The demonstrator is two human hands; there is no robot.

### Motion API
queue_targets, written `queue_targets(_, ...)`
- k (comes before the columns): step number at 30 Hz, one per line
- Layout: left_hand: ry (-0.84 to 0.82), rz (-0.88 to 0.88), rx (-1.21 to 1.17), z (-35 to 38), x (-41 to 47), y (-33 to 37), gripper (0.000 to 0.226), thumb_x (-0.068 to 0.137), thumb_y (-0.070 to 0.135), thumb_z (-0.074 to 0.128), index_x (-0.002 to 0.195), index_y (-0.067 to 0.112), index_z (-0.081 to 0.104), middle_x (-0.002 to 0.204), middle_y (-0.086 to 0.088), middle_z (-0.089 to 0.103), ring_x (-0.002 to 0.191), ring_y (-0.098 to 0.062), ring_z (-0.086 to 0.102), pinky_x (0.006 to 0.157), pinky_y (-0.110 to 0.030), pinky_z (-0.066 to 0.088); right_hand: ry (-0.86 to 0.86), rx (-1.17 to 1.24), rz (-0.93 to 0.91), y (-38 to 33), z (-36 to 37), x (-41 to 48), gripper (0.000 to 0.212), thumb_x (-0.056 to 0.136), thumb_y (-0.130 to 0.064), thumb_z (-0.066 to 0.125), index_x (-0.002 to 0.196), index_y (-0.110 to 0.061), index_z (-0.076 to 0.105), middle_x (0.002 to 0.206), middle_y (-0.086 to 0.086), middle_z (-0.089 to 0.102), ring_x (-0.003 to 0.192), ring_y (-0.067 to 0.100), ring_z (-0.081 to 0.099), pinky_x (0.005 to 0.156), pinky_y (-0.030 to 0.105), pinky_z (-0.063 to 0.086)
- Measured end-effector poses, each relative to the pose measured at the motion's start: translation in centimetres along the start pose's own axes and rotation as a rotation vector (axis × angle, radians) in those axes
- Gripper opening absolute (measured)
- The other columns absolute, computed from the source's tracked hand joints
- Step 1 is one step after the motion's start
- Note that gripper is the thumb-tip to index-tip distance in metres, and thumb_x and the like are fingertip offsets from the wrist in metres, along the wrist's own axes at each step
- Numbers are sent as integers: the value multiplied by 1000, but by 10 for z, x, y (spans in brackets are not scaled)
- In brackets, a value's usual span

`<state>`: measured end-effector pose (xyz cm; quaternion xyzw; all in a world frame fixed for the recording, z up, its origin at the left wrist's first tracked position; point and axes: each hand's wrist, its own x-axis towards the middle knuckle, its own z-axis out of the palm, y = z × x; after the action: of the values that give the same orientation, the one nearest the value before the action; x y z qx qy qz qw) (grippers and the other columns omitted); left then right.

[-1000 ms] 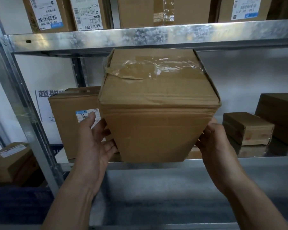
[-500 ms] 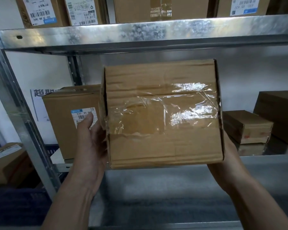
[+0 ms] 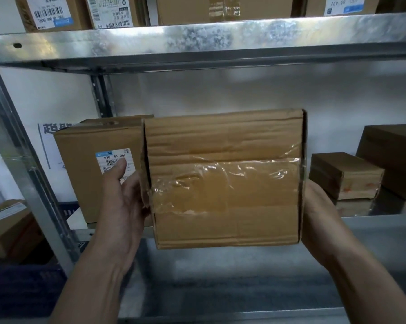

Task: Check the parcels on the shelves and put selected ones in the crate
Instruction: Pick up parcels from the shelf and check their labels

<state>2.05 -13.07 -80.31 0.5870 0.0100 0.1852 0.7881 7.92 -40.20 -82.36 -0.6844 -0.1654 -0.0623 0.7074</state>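
The brown cardboard parcel with wrinkled clear tape (image 3: pixel 223 178) is held in the air just in front of the grey metal shelf's (image 3: pixel 372 225) front edge, clamped between two hands. The left hand (image 3: pixel 125 206) lies flat on its left side, thumb up. The right hand (image 3: pixel 318 213) presses the right side, its fingers hidden, so their curl cannot be told. The taped face points at the person, and the long axis runs along the shelf edge. No label shows on that face, so checking likely means turning another face round under even palm pressure.
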Motion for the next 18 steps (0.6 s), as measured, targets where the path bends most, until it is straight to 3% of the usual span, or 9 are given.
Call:
queue_targets(3, 19, -16, -2, -2, 2, -2, 67, 104, 64, 29, 95, 32, 86, 112, -10, 80, 109, -32, 71, 112, -59, 46, -7, 14, 8, -3, 3, 1, 36, 112, -29, 46, 117, -27, 81, 117, 3, 81, 112, 24, 76, 106, 60, 54)
queue_targets(7, 47, -13, -3, -2, 4, -4, 62, 102, 65, 33, 96, 34, 86, 103, -7, 80, 102, -30, 72, 108, -57, 47, 46, 114, 47, -1, 5, 0, 57, 113, -41, 32, 94, -33, 84, 108, 7, 82, 111, 25, 75, 110, 60, 51)
queue_targets(9, 48, -21, -19, -4, 3, -4, 59, 101, 67, 34, 97, 37, 85, 106, -6, 81, 106, -30, 74, 111, -61, 46, 59, 142, 37, 0, 6, 0, 61, 113, -46, 28, 89, -38, 84, 102, 2, 82, 107, 21, 76, 105, 54, 54)
queue_targets(12, 5, -27, -26, -7, 2, -4, 58, 92, 76, 43, 87, 33, 82, 111, -6, 78, 121, -43, 67, 116, -63, 39, 34, 177, 35, -4, 9, 0, 64, 111, -54, 25, 83, -49, 82, 98, -9, 83, 99, 9, 78, 87, 37, 60)
queue_targets(14, -1, -23, -36, -9, 2, -4, 60, 87, 79, 46, 83, 27, 76, 98, -12, 76, 110, -40, 66, 116, -57, 37, -4, 193, 39, -2, 8, -1, 59, 103, -63, 28, 89, -50, 84, 106, -8, 83, 102, 7, 78, 90, 35, 55)
queue_targets(16, -29, -9, -7, -11, 3, -3, 67, 91, 81, 40, 80, 22, 70, 102, -23, 74, 104, -36, 64, 115, -61, 37, -33, 196, 44, 0, 8, -4, 59, 91, -69, 32, 94, -45, 86, 110, -3, 83, 104, 11, 78, 87, 33, 58)
queue_targets(18, -30, 0, 12, -10, 4, -2, 70, 92, 81, 35, 74, 21, 66, 97, -25, 73, 92, -32, 66, 99, -55, 44, -61, 184, 43, 2, 7, -5, 59, 83, -73, 39, 94, -40, 87, 107, 2, 83, 97, 15, 80, 76, 33, 64)
